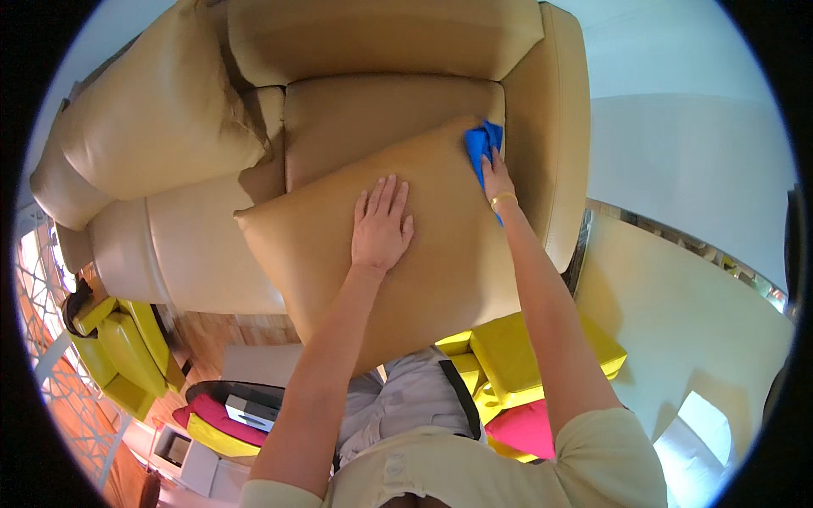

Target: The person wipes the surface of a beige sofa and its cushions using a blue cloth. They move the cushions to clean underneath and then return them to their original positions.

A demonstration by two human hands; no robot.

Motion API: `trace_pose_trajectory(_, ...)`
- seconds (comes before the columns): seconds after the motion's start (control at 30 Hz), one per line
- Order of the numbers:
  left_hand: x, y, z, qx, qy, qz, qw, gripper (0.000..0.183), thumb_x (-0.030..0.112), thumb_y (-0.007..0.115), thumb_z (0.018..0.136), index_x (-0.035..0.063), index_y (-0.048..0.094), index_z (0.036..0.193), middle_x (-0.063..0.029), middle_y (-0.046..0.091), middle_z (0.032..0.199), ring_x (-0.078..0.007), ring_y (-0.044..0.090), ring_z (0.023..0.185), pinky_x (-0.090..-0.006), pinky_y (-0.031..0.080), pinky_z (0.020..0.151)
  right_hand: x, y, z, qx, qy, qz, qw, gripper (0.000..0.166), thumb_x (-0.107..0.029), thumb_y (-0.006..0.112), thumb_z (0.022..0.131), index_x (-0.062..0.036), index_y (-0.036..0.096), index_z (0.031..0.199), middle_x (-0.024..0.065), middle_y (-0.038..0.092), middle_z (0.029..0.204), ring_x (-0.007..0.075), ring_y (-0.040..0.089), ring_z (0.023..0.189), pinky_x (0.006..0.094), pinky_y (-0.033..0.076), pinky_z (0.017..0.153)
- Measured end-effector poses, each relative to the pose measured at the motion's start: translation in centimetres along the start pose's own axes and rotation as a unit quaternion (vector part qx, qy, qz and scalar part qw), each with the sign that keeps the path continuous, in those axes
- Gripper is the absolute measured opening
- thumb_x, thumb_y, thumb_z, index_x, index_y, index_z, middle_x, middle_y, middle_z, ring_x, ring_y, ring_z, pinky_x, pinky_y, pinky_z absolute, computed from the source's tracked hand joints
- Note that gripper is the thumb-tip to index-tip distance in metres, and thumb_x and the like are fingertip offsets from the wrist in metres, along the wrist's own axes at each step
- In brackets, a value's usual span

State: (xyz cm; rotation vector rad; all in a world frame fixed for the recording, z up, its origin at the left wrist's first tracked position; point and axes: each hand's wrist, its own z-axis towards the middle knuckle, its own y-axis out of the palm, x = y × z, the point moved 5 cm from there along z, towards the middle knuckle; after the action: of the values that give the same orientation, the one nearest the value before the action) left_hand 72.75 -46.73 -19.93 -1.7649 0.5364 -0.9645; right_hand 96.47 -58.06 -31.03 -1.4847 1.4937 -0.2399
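Observation:
My left hand point(382, 225) lies flat with fingers spread on a large tan cushion point(438, 273), which looks like leather. In my right hand point(498, 179) is a bunched blue cloth point(484, 143), pressed against the cushion's far right corner. A gold-coloured bracelet point(503, 200) circles the right wrist. The cushion rests at an angle across the seat of a tan sofa point(394, 114), its near edge reaching toward my legs. Close to the cloth rises the sofa's right armrest point(546, 146).
Another tan cushion point(159, 114) leans on the sofa's left part. Behind me stand yellow seats point(508, 355) with a pink cushion point(524, 428). A yellow armchair point(120, 349) is at the left, near a dark round table point(203, 388) bearing a box point(251, 411). A pale wall point(686, 165) borders the right.

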Motion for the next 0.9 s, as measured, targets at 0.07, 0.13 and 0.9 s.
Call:
trace_pose_trajectory(0.07,-0.2,0.3,-0.1,0.000,-0.003,0.005,1.000,0.052,0.027,0.044,0.086,0.0113,0.034,0.134,-0.0074,0.031,0.140,-0.0203,0.027,0.130,-0.0415,0.020,0.108,4.7,-0.1,-2.9,-0.045,0.053,0.043,0.997,0.064,-0.053,0.026,0.089,-0.0125,0.028,0.138,0.0154,0.033,0.139,0.0353,0.031,0.127,0.0394,0.026,0.104)
trace_pose_trajectory(0.13,-0.2,0.4,0.0,0.003,0.001,0.005,1.000,0.051,0.026,0.043,0.086,0.0118,0.034,0.134,-0.0070,0.031,0.140,-0.0200,0.027,0.130,-0.0416,0.020,0.108,10.4,0.1,-5.6,-0.093,0.102,0.031,0.990,0.066,-0.055,0.028,0.088,-0.0101,0.030,0.136,0.0162,0.037,0.136,0.0340,0.036,0.123,0.0387,0.028,0.102)
trace_pose_trajectory(0.9,-4.6,-13.5,-18.7,0.100,-0.183,-0.217,0.953,0.060,0.034,0.043,0.091,0.0028,0.023,0.138,-0.0188,0.021,0.143,-0.0320,0.017,0.133,-0.0470,0.014,0.107,-11.0,-5.0,-36.0,-0.169,-0.183,-0.073,0.966,0.049,-0.054,0.056,0.074,-0.0053,0.063,0.078,0.0200,0.062,0.074,0.0367,0.060,0.075,0.0435,0.048,0.069)
